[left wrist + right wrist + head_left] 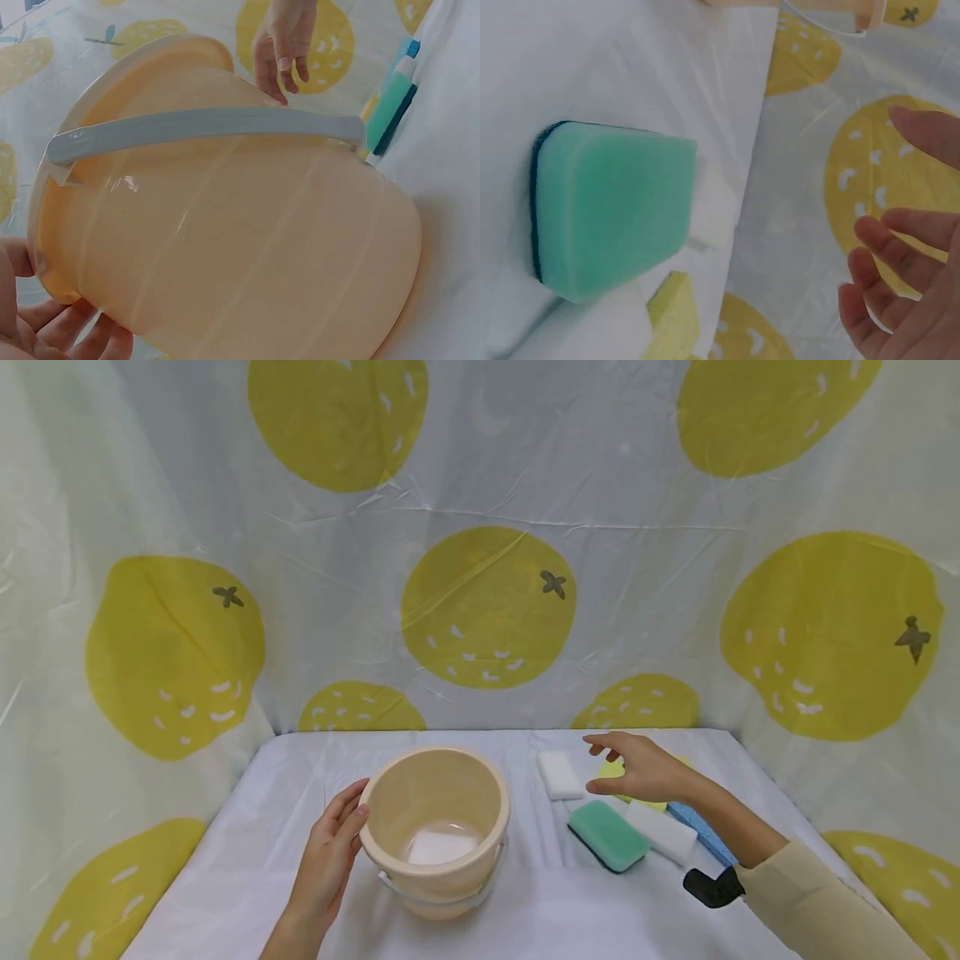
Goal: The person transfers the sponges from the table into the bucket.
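A cream bucket [438, 893] stands upright, its grey handle [210, 126] hanging down the near side. My left hand [330, 847] holds its rim at the left, with the thumb [19, 256] at the edge and fingers against the outer wall. A pale shape [442, 846] shows on the bucket's floor; what it is, I cannot tell. My right hand [637, 768] hovers above the sponges, fingers loosely bent and nothing between them. Below it lie a green sponge [622, 210] with a dark scouring side, a yellow sponge [673, 315] and a white sponge block [558, 775].
Another white sponge block [662, 832] lies beside the green sponge, and a blue sponge [701, 831] is partly hidden by my right forearm. A white cloth [240, 877] covers the table. Fruit-patterned curtain [330, 585] surrounds the back and sides.
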`<control>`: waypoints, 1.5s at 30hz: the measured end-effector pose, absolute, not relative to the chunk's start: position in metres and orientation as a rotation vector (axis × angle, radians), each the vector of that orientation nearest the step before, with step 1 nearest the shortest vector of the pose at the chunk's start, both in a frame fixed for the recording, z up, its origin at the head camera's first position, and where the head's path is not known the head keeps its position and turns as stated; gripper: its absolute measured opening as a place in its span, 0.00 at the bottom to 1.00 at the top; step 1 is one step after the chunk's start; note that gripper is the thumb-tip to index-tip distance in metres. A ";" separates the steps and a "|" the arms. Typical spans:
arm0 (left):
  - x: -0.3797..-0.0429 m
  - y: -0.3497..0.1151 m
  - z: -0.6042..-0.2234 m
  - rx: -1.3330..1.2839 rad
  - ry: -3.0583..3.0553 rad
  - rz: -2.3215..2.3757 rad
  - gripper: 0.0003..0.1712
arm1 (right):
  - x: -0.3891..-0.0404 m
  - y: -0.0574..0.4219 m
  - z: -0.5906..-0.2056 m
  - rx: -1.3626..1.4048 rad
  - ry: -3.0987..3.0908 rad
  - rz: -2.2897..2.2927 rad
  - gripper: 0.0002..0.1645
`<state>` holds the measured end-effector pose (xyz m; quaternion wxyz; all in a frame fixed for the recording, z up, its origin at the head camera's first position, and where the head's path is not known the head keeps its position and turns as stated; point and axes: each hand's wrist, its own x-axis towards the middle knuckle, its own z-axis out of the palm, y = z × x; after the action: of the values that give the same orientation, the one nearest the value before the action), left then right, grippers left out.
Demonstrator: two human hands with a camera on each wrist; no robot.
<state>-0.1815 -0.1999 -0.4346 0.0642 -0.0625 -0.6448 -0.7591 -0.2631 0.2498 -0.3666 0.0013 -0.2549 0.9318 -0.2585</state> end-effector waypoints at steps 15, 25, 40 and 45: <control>-0.183 -0.201 -0.434 -0.188 -1.958 -2.297 0.29 | -0.251 0.260 -0.410 -0.612 2.911 -0.882 0.46; -0.182 -0.201 -0.437 -0.174 -1.967 -2.318 0.29 | -0.242 0.262 -0.448 -0.472 2.844 -0.918 0.53; -0.184 -0.204 -0.433 -0.196 -1.948 -2.309 0.28 | -0.246 0.257 -0.458 -0.477 2.893 -0.808 0.52; -0.183 -0.204 -0.433 -0.201 -1.933 -2.304 0.28 | -0.247 0.254 -0.461 -0.457 2.905 -0.804 0.52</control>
<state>-0.1827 -0.2043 -0.4331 0.0637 -0.0667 -0.6400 -0.7628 -0.2471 0.2542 -0.4607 0.0463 -0.1497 0.9519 -0.2633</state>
